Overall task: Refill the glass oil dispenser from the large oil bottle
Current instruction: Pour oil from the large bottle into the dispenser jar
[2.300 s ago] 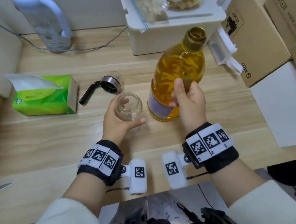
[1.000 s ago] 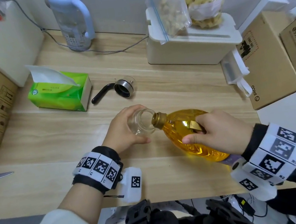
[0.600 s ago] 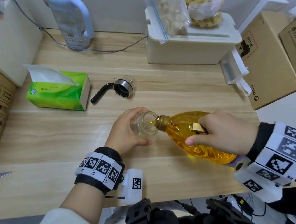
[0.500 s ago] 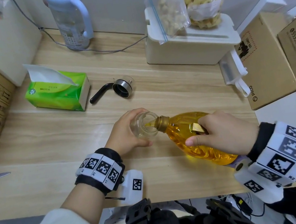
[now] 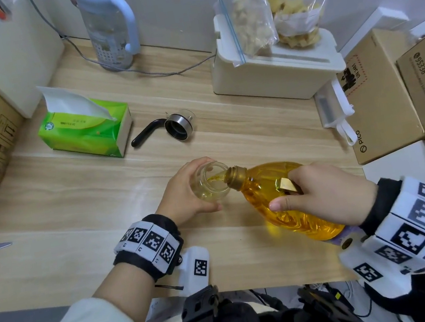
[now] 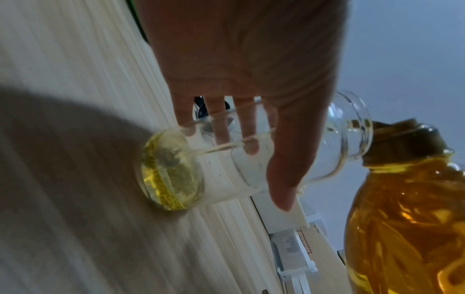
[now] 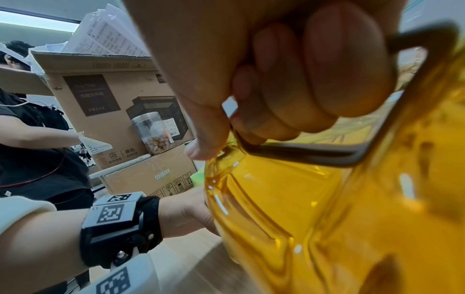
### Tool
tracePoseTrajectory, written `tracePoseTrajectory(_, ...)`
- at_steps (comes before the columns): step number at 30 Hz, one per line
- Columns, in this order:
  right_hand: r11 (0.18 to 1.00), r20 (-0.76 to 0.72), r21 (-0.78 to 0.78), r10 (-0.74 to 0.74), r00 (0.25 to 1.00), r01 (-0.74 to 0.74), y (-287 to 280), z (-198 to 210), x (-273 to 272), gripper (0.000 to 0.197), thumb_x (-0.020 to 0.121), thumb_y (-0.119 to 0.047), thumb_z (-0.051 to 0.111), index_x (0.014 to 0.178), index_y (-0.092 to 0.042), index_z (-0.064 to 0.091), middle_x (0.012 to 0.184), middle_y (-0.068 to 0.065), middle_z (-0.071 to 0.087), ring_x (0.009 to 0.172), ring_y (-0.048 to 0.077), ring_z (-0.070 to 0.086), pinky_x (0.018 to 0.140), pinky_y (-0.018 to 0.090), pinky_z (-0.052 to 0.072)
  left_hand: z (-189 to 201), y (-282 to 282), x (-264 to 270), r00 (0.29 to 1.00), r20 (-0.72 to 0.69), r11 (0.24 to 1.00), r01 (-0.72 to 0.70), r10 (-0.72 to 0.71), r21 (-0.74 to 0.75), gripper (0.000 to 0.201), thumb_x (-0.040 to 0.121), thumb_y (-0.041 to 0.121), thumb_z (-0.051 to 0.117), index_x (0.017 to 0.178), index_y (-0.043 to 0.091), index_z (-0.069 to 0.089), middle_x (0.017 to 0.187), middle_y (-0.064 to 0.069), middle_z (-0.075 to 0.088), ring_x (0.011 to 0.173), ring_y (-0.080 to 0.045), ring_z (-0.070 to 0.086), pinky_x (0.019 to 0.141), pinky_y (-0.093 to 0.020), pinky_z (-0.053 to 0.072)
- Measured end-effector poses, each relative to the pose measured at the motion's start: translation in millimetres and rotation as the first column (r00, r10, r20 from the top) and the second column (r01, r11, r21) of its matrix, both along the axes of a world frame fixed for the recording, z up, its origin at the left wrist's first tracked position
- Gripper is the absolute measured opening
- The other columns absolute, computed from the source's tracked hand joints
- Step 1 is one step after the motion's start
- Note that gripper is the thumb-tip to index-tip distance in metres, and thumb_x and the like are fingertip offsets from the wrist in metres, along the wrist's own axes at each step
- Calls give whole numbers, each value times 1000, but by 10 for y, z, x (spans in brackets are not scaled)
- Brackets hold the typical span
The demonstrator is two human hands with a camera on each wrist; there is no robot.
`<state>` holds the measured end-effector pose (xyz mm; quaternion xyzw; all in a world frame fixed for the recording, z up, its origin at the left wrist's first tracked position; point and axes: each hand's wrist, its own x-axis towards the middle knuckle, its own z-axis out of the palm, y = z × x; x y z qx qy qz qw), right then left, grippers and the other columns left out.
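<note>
The left hand (image 5: 183, 193) wraps its fingers and thumb around the glass jar (image 5: 213, 181), which stands on the wooden table (image 5: 72, 199). The right hand (image 5: 325, 193) grips the handle (image 7: 352, 157) of the big oil bottle (image 5: 276, 203), tipped almost flat so its gold neck (image 5: 234, 176) sits at the jar's rim. A thin stream of oil runs into the jar, and a shallow yellow pool (image 6: 171, 173) covers its bottom; whether neck and rim actually touch is hard to tell. The jar's spout lid (image 5: 170, 130) lies further back on the table, beside a green tissue box (image 5: 87, 132)
</note>
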<state>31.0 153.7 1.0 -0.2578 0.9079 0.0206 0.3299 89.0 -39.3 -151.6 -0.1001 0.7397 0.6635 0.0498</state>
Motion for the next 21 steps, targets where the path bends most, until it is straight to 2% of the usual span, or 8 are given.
tracePoseTrajectory(7, 1000, 0, 3, -25, 1000, 25, -34, -13, 40, 49, 78, -59, 54, 56, -17, 39, 55, -1, 40, 52, 14, 39, 51, 29, 29, -120, -40, 39, 998, 19, 997, -57, 56, 56, 91, 40, 16, 88, 123, 20, 50, 123, -3, 59, 116, -15, 54, 104, -36, 42)
tracePoseTrajectory(13, 1000, -14, -6, -31, 999, 31, -95, 20, 69, 49, 78, -56, 55, 55, -17, 38, 53, -1, 38, 50, 13, 36, 50, 28, 28, -165, -60, 44, 999, 13, 996, -49, 48, 77, 91, 44, 10, 89, 125, 17, 48, 122, -3, 59, 115, -15, 54, 103, -33, 42)
tracePoseTrajectory(21, 1000, -33, 7, -29, 999, 29, -161, 74, 81, 51, 78, -55, 56, 53, -16, 35, 51, -2, 34, 48, 12, 32, 48, 27, 24, -173, -75, 42, 1000, -8, 997, -23, 23, 73, 87, 47, 11, 88, 123, 23, 47, 120, -1, 59, 113, -13, 55, 98, -26, 42)
